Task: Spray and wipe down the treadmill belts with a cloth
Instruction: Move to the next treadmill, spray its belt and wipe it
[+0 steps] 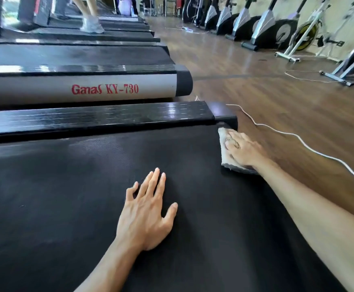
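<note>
A wide black textured treadmill belt (pixel 87 207) is seen filling the lower part of the view, bordered on its far side by a glossy black side rail (pixel 98 116). The left hand (pixel 144 216) is laid palm down on the middle of the belt, its fingers stretched out and slightly apart, the thumb spread to the side, nothing being gripped. The right hand (pixel 243 150) is pressed flat on a crumpled off-white cloth (pixel 224 152) at the far right corner of the belt, next to the rail's black end cap (pixel 226 116); its fingers are extended and close together on top of the cloth rather than closed round it. A thin white cord (pixel 310 147) is trailed across the brown wooden floor (pixel 277 102) just beyond the belt's end. On the neighbouring treadmill, a grey side panel (pixel 77 89) is marked in red "Ganas KY-730". A row of exercise bikes (pixel 264 28) is lined up along the far wall.
</note>
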Demonstrator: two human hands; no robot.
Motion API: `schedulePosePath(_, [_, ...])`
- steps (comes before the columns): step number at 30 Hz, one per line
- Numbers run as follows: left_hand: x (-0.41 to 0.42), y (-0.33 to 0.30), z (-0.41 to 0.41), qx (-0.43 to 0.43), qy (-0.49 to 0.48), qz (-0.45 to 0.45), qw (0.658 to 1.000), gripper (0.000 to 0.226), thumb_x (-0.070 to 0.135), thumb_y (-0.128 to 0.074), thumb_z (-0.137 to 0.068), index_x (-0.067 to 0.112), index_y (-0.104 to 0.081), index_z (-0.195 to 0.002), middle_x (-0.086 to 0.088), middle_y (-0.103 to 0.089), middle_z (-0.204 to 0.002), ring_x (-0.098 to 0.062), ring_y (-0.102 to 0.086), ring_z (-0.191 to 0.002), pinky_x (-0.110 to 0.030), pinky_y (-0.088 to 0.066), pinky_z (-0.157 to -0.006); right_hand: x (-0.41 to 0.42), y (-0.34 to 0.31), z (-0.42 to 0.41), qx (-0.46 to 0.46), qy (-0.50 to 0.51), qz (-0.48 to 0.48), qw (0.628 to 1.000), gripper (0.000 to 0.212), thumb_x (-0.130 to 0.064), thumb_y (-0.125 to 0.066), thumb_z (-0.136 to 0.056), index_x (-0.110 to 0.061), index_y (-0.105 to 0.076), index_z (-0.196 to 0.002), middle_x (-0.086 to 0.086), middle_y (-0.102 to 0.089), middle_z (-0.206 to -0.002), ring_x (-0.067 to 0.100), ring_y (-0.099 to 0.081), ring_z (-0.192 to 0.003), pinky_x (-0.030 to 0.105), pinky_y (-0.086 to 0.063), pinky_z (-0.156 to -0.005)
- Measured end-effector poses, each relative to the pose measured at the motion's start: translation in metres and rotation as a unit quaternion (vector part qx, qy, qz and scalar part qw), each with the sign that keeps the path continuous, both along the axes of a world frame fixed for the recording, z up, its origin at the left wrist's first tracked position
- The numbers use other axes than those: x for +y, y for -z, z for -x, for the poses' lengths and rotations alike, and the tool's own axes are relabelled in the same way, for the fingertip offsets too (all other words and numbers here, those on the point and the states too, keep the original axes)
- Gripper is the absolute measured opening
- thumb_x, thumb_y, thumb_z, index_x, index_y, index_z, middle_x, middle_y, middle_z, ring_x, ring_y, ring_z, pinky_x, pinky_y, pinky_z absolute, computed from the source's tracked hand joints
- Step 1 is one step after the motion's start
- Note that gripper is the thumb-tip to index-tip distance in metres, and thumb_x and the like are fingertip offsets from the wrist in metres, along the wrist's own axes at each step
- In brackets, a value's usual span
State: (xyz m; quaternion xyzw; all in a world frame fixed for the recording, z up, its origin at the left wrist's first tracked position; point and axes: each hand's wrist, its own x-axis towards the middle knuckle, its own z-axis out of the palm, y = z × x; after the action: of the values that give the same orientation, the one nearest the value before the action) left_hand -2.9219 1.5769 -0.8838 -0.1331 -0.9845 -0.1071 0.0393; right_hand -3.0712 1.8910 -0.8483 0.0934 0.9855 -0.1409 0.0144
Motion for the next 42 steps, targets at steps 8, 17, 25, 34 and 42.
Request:
schedulePosePath(8, [0.001, -0.002, 0.000, -0.017, -0.006, 0.019, 1.000, 0.094, 0.067, 0.004, -0.083, 0.021, -0.003, -0.164, 0.006, 0.010, -0.170, -0.007, 0.010, -0.156, -0.038, -0.003, -0.124, 0.033, -0.001, -0.176, -0.020, 0.025, 0.023, 0.999, 0.056, -0.052, -0.028, -0.108, -0.046, -0.018, -0.162, -0.016, -0.016, -0.171, 0.016, -0.021, -0.156, 0.038, -0.024, -0.118])
schedulePosePath(17, [0.000, -0.001, 0.001, -0.002, -0.005, 0.018, 1.000, 0.074, 0.057, -0.027, -0.101, 0.016, -0.018, -0.162, 0.000, -0.007, -0.171, -0.013, -0.005, -0.157, -0.044, -0.009, -0.123, 0.036, 0.003, -0.255, -0.026, 0.067, 0.030, 0.997, 0.058, -0.063, -0.026, -0.102, -0.053, -0.017, -0.159, -0.018, -0.017, -0.168, 0.028, -0.040, -0.142, 0.049, -0.039, -0.110])
schedulePosePath(25, [0.047, -0.025, -0.045, -0.043, 0.075, -0.064, 0.994, 0.074, 0.055, -0.031, -0.100, 0.021, -0.015, -0.163, 0.007, -0.004, -0.170, -0.009, -0.001, -0.156, -0.043, -0.004, -0.127, 0.039, -0.006, -0.363, -0.045, 0.098, 0.019, 0.994, 0.058, -0.061, -0.027, -0.105, -0.048, -0.017, -0.161, -0.012, -0.015, -0.171, 0.026, -0.036, -0.145, 0.044, -0.039, -0.111])
schedulePosePath(34, [0.069, -0.004, -0.055, -0.022, 0.100, 0.001, 0.995, 0.083, 0.069, -0.007, -0.090, 0.031, -0.005, -0.163, 0.012, 0.007, -0.169, -0.004, 0.009, -0.155, -0.044, -0.001, -0.125, 0.032, -0.004, -0.319, -0.003, 0.108, 0.015, 0.994, 0.058, -0.054, -0.026, -0.108, -0.040, -0.017, -0.163, -0.005, -0.032, -0.161, 0.032, -0.049, -0.132, 0.046, -0.042, -0.102])
schedulePosePath(42, [0.070, -0.003, -0.054, -0.019, 0.102, 0.000, 0.995, 0.074, 0.066, -0.008, -0.095, 0.036, 0.004, -0.162, 0.015, 0.014, -0.169, -0.001, 0.016, -0.153, -0.045, -0.002, -0.126, 0.000, 0.004, -0.126, 0.022, 0.097, 0.003, 0.995, 0.055, -0.048, -0.024, -0.109, -0.036, -0.019, -0.163, 0.009, -0.038, -0.155, 0.040, -0.050, -0.129, 0.048, -0.038, -0.102])
